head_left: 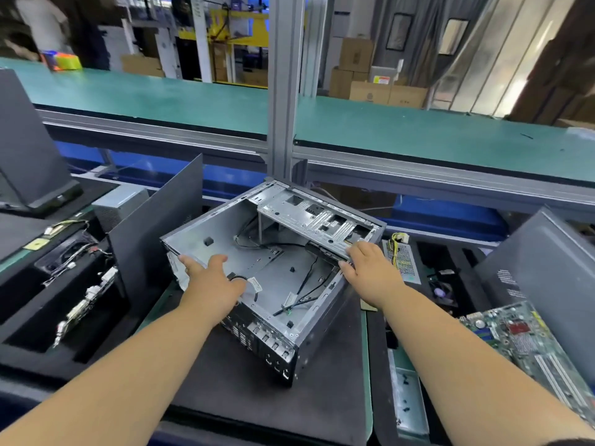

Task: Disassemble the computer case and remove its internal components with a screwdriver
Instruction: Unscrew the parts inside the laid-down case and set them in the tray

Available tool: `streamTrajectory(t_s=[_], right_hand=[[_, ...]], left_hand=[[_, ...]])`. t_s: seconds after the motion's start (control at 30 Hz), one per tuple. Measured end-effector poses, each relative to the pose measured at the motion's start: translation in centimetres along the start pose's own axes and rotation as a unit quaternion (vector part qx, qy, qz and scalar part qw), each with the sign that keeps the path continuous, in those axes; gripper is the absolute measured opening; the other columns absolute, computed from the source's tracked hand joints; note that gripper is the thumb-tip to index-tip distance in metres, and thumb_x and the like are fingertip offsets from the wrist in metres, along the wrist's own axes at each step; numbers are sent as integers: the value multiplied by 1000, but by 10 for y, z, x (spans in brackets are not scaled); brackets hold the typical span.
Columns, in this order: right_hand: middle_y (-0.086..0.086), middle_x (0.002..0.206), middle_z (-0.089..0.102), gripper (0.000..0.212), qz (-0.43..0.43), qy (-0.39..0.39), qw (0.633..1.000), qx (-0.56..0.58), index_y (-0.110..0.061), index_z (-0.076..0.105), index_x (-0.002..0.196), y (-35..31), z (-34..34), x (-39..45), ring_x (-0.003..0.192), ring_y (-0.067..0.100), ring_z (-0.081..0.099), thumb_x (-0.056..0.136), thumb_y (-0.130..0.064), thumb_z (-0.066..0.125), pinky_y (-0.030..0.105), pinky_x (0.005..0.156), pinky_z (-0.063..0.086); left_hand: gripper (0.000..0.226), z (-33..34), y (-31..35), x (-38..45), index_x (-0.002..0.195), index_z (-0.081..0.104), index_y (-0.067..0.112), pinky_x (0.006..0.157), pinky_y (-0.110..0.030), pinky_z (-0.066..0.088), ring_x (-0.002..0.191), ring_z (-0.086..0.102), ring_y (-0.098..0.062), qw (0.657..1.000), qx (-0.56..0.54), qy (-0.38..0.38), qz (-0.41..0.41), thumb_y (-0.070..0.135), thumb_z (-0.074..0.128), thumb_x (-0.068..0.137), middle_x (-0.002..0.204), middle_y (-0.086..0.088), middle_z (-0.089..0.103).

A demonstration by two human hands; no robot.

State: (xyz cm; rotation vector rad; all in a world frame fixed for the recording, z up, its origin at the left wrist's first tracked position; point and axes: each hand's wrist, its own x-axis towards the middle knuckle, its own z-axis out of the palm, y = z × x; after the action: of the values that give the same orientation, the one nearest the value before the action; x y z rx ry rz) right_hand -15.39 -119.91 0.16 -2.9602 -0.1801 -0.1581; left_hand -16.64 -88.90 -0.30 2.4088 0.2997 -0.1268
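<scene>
- Head view: an opened grey sheet-metal computer case [257,268] lies on its side on a black rectangular foam mat [257,381], turned at an angle, its open face upward and its perforated rear port panel toward the viewer.
- Inside the computer case, thin black cables [306,284] trail loose across the bare metal floor; a silver stamped-metal drive cage [315,217] spans the far end.
- Left hand [214,281]: forearm extended forward from the lower left, palm down over the near-left wall of the case, thumb raised and apart. The fingers curl over the wall's edge and grasp it; their tips are hidden behind it.
- Right hand [370,272]: forearm extended from the lower right, palm down on the right wall's upper edge, beside the drive cage. Fingers bent over the rim, gripping it.
- A dark grey flat side panel [154,226] stands tilted, left of the case.
- A green printed circuit board with white slots [528,346] lies at the right, partly under a dark grey metal cover [547,268].
- A silver perforated power supply box with yellow and black wires [402,259] sits just beyond the right hand.
- A green conveyor belt [418,130] runs across the background.
</scene>
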Motion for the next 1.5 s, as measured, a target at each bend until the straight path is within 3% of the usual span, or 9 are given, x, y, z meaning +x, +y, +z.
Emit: streamTrajectory(t_s=[0.13, 0.43, 0.67, 0.83, 0.97, 1.17, 1.27, 1.37, 1.5], right_hand=[[8, 130, 48, 45, 23, 22, 999, -24, -6, 51, 130, -14, 5, -17, 126, 26, 36, 104, -41, 38, 33, 105, 30], [10, 125, 51, 46, 76, 42, 993, -78, -5, 54, 125, -65, 9, -45, 121, 29, 40, 103, -43, 39, 33, 106, 25], [10, 115, 52, 52, 123, 43, 983, -128, -5, 55, 116, -110, 14, -58, 106, 27, 42, 103, -49, 31, 36, 99, 32], [8, 111, 51, 63, 178, 30, 969, -168, -7, 53, 114, -139, 17, -68, 101, 26, 40, 99, -58, 19, 37, 97, 32], [9, 112, 50, 67, 206, 33, 960, -186, -7, 53, 115, -152, 23, -73, 102, 28, 41, 98, -62, 18, 37, 97, 33], [7, 110, 49, 78, 219, 18, 955, -200, -8, 51, 114, -152, 20, -72, 100, 27, 40, 91, -68, 7, 36, 91, 37], [6, 106, 51, 72, 221, 49, 960, -164, -9, 55, 108, -147, 20, -72, 99, 26, 42, 91, -69, 17, 37, 82, 39], [4, 104, 55, 52, 204, 65, 973, -91, -12, 61, 104, -129, 13, -71, 101, 27, 44, 97, -58, 38, 39, 89, 39], [10, 107, 58, 37, 197, 93, 976, -27, -9, 64, 106, -97, -4, -72, 107, 30, 47, 99, -42, 50, 40, 95, 37]], left_hand=[[60, -14, -8, 13, 141, 37, 32, 80, -34, 49, 93, 61, -35, 999, 12, -28, 43, 33, 60, 86, 157, -16, -21], [57, -44, -28, 49, 138, 40, 34, 64, -30, 41, 79, 60, -27, 989, 32, -84, 119, 34, 62, 85, 157, -12, -15], [50, -57, -52, 86, 130, 50, 39, 79, -31, 40, 104, 57, -29, 975, -40, -132, 175, 28, 66, 84, 159, -3, -21], [52, -60, -63, 110, 130, 53, 38, 93, -28, 36, 134, 37, -23, 952, -123, -173, 219, 13, 65, 86, 161, 7, -17], [57, -68, -61, 122, 133, 50, 36, 101, -24, 23, 147, 19, -18, 943, -126, -198, 235, 16, 71, 85, 163, 1, -8], [59, -66, -52, 99, 138, 43, 29, 111, -36, 25, 148, 12, -21, 962, -65, -73, 255, 17, 67, 86, 163, -3, 5], [51, -60, -38, 72, 135, 46, 30, 107, -35, 30, 141, 25, -20, 950, -39, -69, 302, 24, 65, 88, 158, 0, 18], [42, -52, -17, 39, 128, 51, 33, 104, -32, 36, 125, 43, -17, 928, -42, -145, 341, 29, 64, 89, 146, 5, 35], [39, -33, 2, -3, 125, 54, 36, 91, -27, 36, 115, 49, -14, 925, -15, -228, 303, 35, 63, 87, 138, 6, 44]])
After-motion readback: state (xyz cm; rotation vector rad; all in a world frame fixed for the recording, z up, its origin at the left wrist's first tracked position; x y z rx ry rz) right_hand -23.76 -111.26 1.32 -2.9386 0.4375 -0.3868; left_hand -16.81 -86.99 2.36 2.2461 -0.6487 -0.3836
